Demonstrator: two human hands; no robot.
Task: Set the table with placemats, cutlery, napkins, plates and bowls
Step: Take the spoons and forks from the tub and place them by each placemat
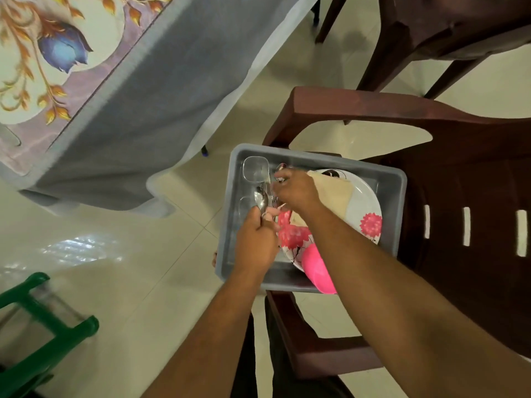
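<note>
One grey plastic tub (pixel 390 182) sits on the seat of a dark brown plastic chair (pixel 459 196), and both hands work inside it. The left hand (pixel 255 239) is curled round the handles of a small bunch of steel cutlery; one spoon (pixel 262 200) shows clearly, its bowl pointing toward the tub's far edge, and how many pieces are in the bunch cannot be told. The right hand (pixel 296 191) reaches over the tub's middle with fingers bent down onto more cutlery; whether it pinches a piece or only touches it cannot be told. One clear plastic container (pixel 255 170) stands in the tub's far left corner. One white plate with pink flowers (pixel 367 222) lies along the tub's right side, one beige folded napkin (pixel 333 193) on it. One pink bowl (pixel 317 268) leans at the tub's near edge. A second brown chair (pixel 448 27) stands beyond the first. The table (pixel 161 90), well apart to the left, is draped in a grey cloth, with one floral placemat (pixel 57 53) on top. One green stool (pixel 43 326) stands on the pale tiled floor (pixel 129 268).
</note>
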